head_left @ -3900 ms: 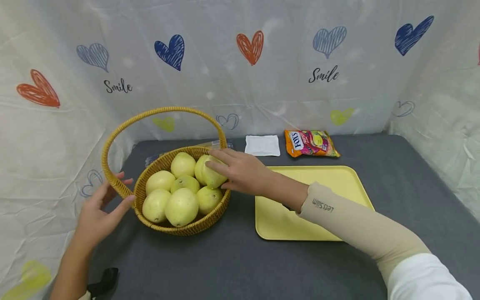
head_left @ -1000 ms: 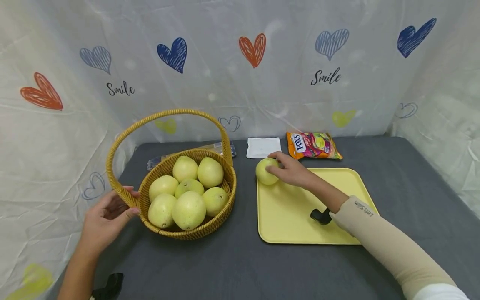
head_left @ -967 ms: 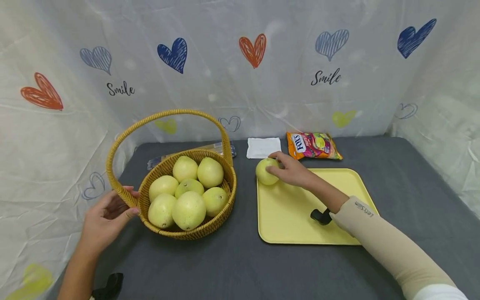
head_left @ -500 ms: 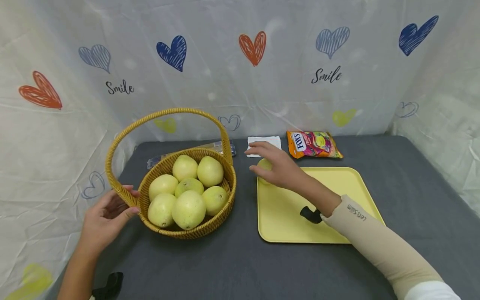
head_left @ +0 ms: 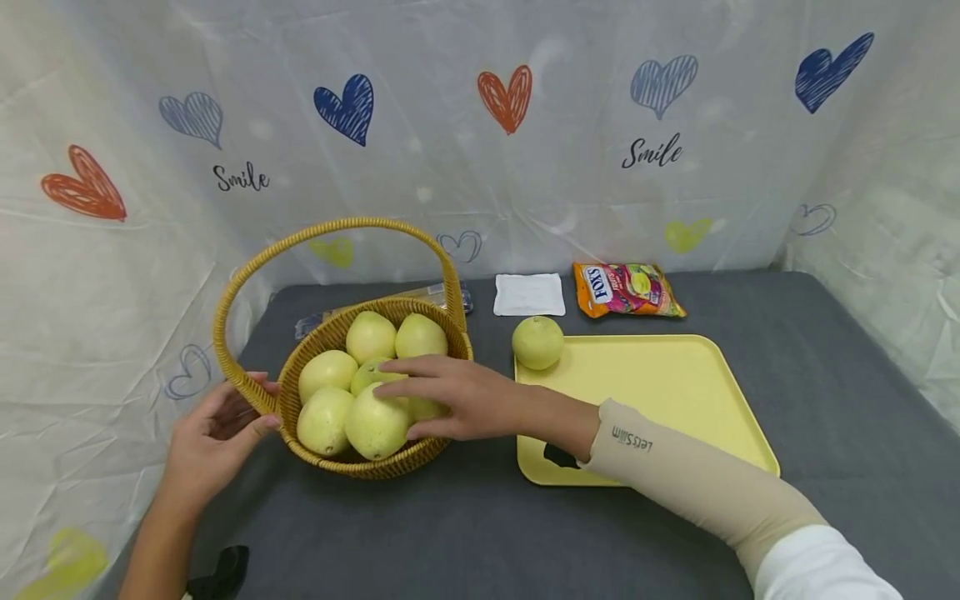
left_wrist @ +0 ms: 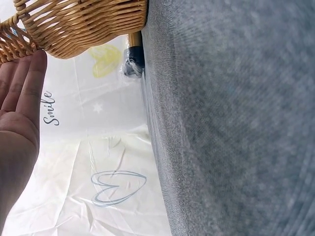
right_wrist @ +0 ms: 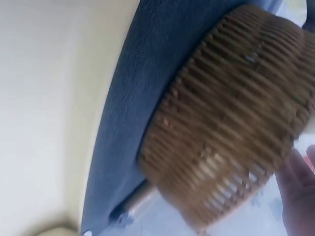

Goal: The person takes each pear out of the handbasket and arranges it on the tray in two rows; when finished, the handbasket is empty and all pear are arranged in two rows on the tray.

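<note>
A wicker basket (head_left: 375,469) with a tall arched handle holds several round, pale yellow-green fruits (head_left: 325,372). My left hand (head_left: 206,446) holds the basket at the foot of its handle, thumb at the rim and fingers beyond it. In the left wrist view that hand's fingers (left_wrist: 30,81) reach up against the woven wall. My right hand (head_left: 450,398) hovers over the basket's right side, fingers spread and fingertips by the front fruit (head_left: 378,423). It partly covers a fruit behind it. One more fruit (head_left: 537,342) sits on the yellow tray's (head_left: 652,383) back left corner.
Behind the tray lie a white packet (head_left: 529,295) and an orange Fox's candy bag (head_left: 628,289). A clear-wrapped long item (head_left: 309,323) lies behind the basket. Dark grey cloth (head_left: 450,533) covers the table, and a white curtain (head_left: 420,167) with hearts hangs around it.
My right hand carried a fruit from the basket to the tray's back left corner, let it go and moved back left over the basket. My left hand stays at the handle.
</note>
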Motion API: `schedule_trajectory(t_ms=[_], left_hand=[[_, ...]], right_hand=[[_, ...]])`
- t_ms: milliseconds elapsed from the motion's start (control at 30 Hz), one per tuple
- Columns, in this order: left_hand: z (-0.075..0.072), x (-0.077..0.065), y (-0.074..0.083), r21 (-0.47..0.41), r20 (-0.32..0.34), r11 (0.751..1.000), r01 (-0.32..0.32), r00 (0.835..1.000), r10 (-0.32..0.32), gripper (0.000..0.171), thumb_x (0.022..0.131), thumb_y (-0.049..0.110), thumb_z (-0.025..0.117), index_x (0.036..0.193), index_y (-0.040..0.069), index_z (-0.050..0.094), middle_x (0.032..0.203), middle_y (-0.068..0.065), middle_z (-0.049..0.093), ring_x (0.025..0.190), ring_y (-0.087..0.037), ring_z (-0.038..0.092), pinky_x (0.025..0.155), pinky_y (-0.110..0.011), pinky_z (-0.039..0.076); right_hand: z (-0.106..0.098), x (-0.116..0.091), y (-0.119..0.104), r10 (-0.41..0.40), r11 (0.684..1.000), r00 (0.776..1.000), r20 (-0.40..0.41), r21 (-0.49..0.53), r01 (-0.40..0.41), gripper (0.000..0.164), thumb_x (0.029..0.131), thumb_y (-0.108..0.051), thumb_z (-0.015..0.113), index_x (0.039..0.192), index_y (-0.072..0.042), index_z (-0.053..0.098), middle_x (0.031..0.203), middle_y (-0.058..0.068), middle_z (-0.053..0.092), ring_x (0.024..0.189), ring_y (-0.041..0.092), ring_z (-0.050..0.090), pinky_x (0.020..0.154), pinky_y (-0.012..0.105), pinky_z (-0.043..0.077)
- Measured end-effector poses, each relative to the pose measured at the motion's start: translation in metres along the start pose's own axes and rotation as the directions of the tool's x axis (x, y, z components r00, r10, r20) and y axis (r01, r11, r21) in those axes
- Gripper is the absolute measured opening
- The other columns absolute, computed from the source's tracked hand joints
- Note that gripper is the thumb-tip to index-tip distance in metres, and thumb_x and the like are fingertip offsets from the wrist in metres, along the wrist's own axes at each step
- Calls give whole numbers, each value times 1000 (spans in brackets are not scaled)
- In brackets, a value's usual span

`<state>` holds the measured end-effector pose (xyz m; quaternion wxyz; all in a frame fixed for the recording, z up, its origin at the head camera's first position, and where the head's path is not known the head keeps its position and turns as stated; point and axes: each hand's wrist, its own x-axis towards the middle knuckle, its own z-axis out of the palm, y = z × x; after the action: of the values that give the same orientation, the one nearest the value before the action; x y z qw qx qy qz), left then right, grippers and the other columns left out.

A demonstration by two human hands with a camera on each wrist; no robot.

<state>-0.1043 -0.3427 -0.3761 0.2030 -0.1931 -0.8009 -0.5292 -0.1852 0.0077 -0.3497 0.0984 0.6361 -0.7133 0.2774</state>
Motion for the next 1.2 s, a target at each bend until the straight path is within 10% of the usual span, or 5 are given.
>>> schedule_trajectory(t_ms=[500, 833, 1200], left_hand=[[0, 0, 3, 57, -5, 998, 25, 1000, -25, 57, 80, -26, 68, 133, -11, 54, 115, -15, 68, 109, -12, 66, 88, -17, 54], [-2, -2, 2, 37, -1, 999, 22, 1000, -22, 56, 81, -26, 67, 133, -12, 54, 116, -15, 68, 109, -12, 66, 88, -18, 54], [0, -1, 0, 38, -1, 999, 5, 1000, -5, 57, 79, -28, 67, 133, -12, 54, 115, -14, 68, 108, -13, 66, 87, -18, 54]], right_hand=[[10, 14, -5, 0, 998, 990, 142, 69, -10, 63, 95, -29, 72, 149, -10, 48, 155, 16, 40, 147, 17, 29, 115, 22, 30], [19, 7, -3, -27, 999, 999, 20, 40, 27, 60, 93, -31, 74, 143, -6, 52, 144, 17, 49, 139, 20, 41, 115, 24, 31], [7, -15, -2, 72, 963, 985, -159, 269, -27, 63, 87, -15, 81, 140, -2, 51, 143, 16, 51, 138, 21, 43, 113, 33, 38]])
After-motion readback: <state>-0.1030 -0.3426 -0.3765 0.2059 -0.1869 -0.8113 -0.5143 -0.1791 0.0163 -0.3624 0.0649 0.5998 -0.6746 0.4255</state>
